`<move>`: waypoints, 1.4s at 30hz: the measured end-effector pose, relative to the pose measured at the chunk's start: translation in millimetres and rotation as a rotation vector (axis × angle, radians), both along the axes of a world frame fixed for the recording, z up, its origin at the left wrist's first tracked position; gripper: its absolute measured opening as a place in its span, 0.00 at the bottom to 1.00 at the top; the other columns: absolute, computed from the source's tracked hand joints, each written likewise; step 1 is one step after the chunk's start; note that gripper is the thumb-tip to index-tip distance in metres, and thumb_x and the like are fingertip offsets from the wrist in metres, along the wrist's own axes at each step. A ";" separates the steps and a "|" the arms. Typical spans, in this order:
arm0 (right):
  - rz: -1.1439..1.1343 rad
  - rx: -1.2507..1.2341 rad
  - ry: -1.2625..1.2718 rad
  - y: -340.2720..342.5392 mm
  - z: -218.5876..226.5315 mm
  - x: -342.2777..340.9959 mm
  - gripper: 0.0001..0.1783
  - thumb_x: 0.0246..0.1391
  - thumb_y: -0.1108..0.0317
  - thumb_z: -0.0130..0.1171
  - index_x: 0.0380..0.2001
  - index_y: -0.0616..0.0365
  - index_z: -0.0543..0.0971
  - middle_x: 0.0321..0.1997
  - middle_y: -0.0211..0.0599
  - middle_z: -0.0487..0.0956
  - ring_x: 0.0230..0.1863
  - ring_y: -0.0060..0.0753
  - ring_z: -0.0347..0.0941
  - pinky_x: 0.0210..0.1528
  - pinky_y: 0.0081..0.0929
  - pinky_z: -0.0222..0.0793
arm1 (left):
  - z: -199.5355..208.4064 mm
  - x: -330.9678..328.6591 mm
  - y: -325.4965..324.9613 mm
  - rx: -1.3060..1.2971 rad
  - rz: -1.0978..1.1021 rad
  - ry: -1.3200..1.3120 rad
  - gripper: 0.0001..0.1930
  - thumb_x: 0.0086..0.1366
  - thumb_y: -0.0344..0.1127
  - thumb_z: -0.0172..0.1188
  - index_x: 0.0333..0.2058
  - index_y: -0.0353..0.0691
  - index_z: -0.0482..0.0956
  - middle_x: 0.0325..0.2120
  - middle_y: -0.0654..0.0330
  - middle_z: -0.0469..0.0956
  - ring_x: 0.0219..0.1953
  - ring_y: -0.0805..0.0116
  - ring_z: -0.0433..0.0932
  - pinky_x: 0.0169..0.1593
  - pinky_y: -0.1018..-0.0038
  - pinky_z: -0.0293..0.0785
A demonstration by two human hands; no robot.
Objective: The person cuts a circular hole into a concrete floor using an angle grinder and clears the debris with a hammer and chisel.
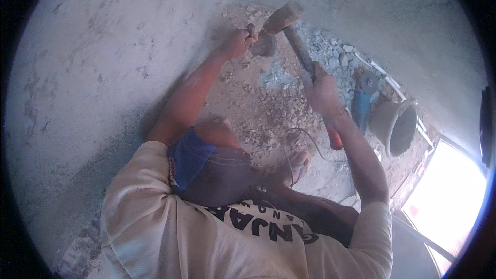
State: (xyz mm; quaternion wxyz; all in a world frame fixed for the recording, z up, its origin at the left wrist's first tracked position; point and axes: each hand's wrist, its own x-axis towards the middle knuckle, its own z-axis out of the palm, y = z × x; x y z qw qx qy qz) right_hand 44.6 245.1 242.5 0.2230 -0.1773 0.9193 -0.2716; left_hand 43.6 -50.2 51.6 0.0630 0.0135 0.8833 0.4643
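Observation:
My left hand (237, 44) is closed round a short dark chisel (251, 29) whose end pokes up from the fist, beside a dark round hollow (264, 45) in the broken floor. The chisel's lower end is hidden. In my right hand (321, 92) is a hammer (296, 42), gripped partway along its handle. Its blocky, dusty head (283, 17) hangs just to the right of the chisel, slightly blurred. The handle's red end (335, 139) shows below my right wrist.
Rubble (330, 54) and dust cover the floor around the hollow. On the right lie a blue angle grinder (363, 104), a grey bucket (381, 124) on its side and white pipes (385, 75). A cable (315, 144) loops near my bare foot (300, 160). Walls rise left and right; a bright opening (447, 201) is lower right.

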 end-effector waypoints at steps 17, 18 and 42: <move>-0.050 0.067 -0.230 33.9 -21.9 -7.3 0.28 0.60 0.47 0.51 0.38 0.68 0.76 0.25 0.53 0.77 0.31 0.53 0.76 0.38 0.44 0.68 | -3.2 9.6 7.0 0.114 0.358 0.086 0.10 0.65 0.35 0.53 0.40 0.37 0.77 0.31 0.50 0.80 0.39 0.55 0.81 0.46 0.64 0.74; -0.063 0.082 -0.284 38.9 -32.0 -8.4 0.28 0.59 0.47 0.51 0.37 0.68 0.76 0.26 0.53 0.77 0.31 0.53 0.76 0.38 0.43 0.68 | -2.9 12.2 4.1 0.138 0.413 0.100 0.10 0.65 0.37 0.54 0.40 0.37 0.77 0.30 0.50 0.80 0.38 0.56 0.81 0.45 0.64 0.74; -0.152 -0.147 -0.290 62.2 -79.4 -15.2 0.23 0.63 0.52 0.47 0.32 0.64 0.77 0.27 0.47 0.77 0.31 0.42 0.76 0.37 0.36 0.68 | -46.5 -13.7 52.8 -0.570 -0.059 -0.028 0.19 0.61 0.35 0.51 0.47 0.27 0.73 0.44 0.39 0.74 0.50 0.47 0.73 0.54 0.55 0.66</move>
